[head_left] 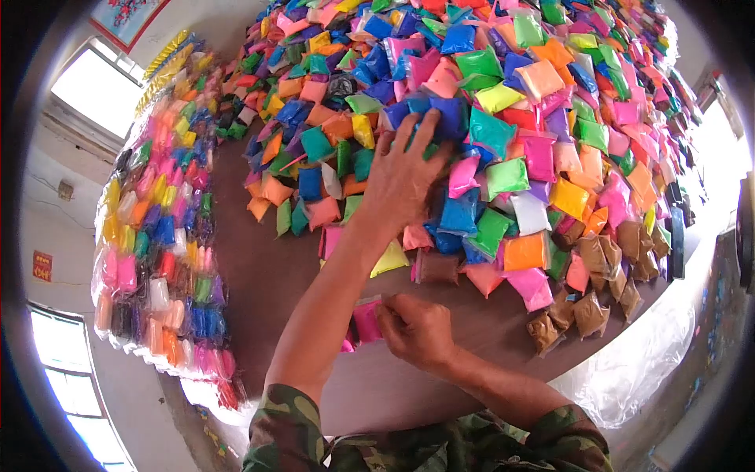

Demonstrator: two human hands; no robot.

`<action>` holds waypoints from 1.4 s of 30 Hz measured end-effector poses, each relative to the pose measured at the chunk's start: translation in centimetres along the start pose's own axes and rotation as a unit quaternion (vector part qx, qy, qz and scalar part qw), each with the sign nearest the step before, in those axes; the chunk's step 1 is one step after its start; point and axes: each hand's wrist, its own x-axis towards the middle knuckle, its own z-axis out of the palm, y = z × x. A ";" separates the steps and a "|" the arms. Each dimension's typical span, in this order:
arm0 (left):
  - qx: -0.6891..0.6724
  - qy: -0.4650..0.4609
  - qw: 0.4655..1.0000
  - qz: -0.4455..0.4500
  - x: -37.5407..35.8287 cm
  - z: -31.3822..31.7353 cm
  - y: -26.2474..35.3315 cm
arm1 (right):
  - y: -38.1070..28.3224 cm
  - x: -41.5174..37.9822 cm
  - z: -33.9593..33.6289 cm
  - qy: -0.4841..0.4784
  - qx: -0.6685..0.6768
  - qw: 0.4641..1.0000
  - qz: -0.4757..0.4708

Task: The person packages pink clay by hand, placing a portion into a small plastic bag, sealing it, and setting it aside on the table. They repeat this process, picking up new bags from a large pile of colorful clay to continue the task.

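My left hand (401,175) reaches across the table into a big heap of small clear packets filled with a coloured, clay-like material. Its fingers are spread over a dark blue packet (450,118); whether they grip it cannot be made out. Closer to my body, my right hand (417,326) is closed, with finger and thumb pinching the edge of a bright pink packet (366,321) just above the table. A bit of another pink packet (347,344) shows beside it. A yellow packet (389,258) lies under my left forearm, partly hidden.
The brown table (259,259) carries the heap. Brown packets (591,315) lie at its right front. Along the left edge stand long clear bags (161,259) packed with coloured pieces. Clear plastic sheeting (629,370) hangs at the right edge.
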 end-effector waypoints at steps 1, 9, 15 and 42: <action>0.010 0.010 1.000 -0.015 0.3 0.9 -0.7 | 0.0 0.0 0.0 0.007 0.008 1.000 -0.008; -0.062 0.080 0.983 -0.154 -0.6 1.4 -5.2 | -0.8 0.2 -0.4 -0.017 0.020 0.999 0.035; -0.089 0.101 0.947 -0.292 -2.4 -0.2 -9.1 | -0.9 0.2 -0.3 -0.013 0.011 1.000 0.024; -0.183 0.129 0.964 -0.146 4.2 2.3 -7.1 | -0.2 0.0 0.0 0.002 0.015 1.000 -0.009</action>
